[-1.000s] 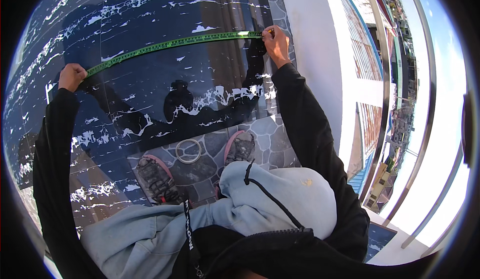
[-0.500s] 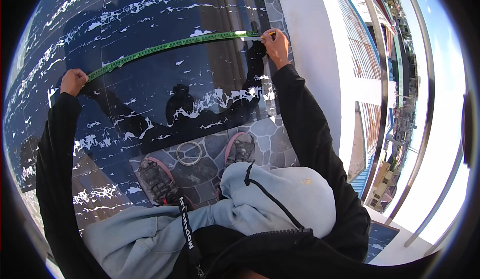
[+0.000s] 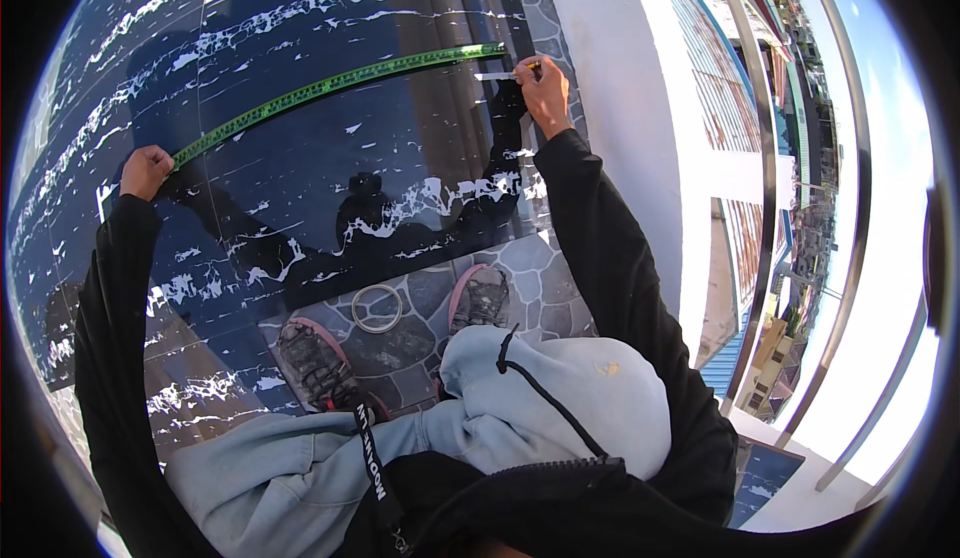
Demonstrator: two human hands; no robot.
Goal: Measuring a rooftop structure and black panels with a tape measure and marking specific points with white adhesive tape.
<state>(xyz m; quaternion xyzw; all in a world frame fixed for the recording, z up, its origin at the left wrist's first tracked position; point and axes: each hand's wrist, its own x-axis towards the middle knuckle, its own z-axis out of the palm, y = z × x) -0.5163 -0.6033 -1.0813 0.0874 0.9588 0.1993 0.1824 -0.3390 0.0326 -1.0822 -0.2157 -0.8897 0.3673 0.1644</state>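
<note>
A green tape measure strip (image 3: 330, 84) with dark markings lies stretched across glossy dark blue tiles with white veins (image 3: 300, 138). My left hand (image 3: 146, 172) is closed on its left end, pinching it near the tile surface. At the far right, the strip's other end lies free, a little beyond my right hand (image 3: 545, 96). That hand is closed around a thin yellow pencil-like thing (image 3: 534, 66), mostly hidden by the fingers. Beside its fingertips, a short white streak shows on the dark surface; whether it is a vein or a mark I cannot tell.
A pale ring, like a tape roll (image 3: 377, 309), lies on the stone-patterned floor (image 3: 400, 350) between my shoes (image 3: 480, 298). A white wall (image 3: 625, 88) runs along the right, with metal railings (image 3: 768, 158) and rooftops beyond. My bent knee (image 3: 560, 383) is close below.
My right hand has come away from the tape's right end and sits slightly nearer. That end has shifted a little left and farther away. My left hand keeps its hold.
</note>
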